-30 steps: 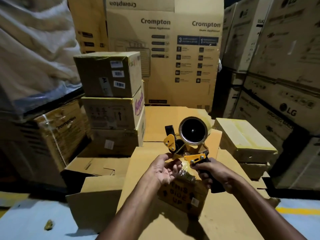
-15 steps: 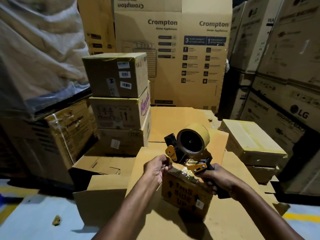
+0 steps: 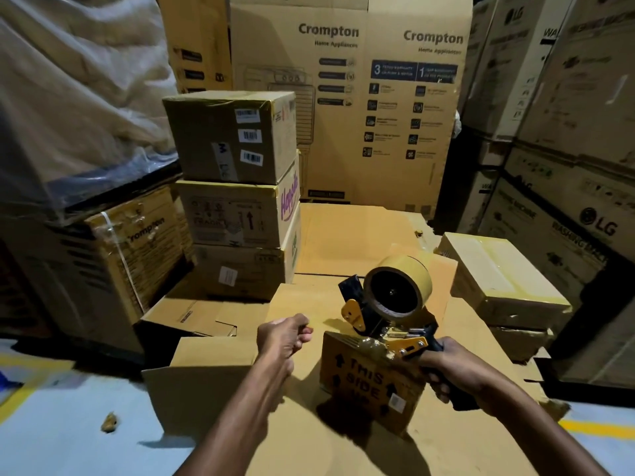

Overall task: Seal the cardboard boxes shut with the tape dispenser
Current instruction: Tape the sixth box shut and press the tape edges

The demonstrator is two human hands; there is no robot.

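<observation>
The right hand [image 3: 450, 369] is wrapped around the black handle of the tape dispenser [image 3: 388, 314]. The dispenser's yellow-and-black head is laid on the near top edge of a small cardboard box [image 3: 364, 379] printed "THIS SIDE UP", just left of that hand.

The left hand [image 3: 285, 338] has been drawn away from the dispenser's front, where it was held at the tape end a second ago. It is now set apart to the left of the small box, with fingers curled in and thumb pressed to the forefinger. No tape can be made out in that pinch. Over the same second the dispenser has been brought down from the air onto the box.

From this it is judged that the tape end has been freed and the sealing stroke across the lid is about to be started. Whether any tape already lies on the lid cannot be told.

The small box's top appears closed, so its contents are hidden. Just left of the left hand an open box [image 3: 206, 365] is seen with flaps raised, its inside blocked by its near wall.

Beyond the left hand three closed boxes [image 3: 237, 214] are stacked. Beyond the right hand a closed box [image 3: 498, 280] is covered in glossy tape.

Farthest back, a tall Crompton carton [image 3: 343, 97] is stood upright, with LG cartons [image 3: 584, 218] piled to the right.
</observation>
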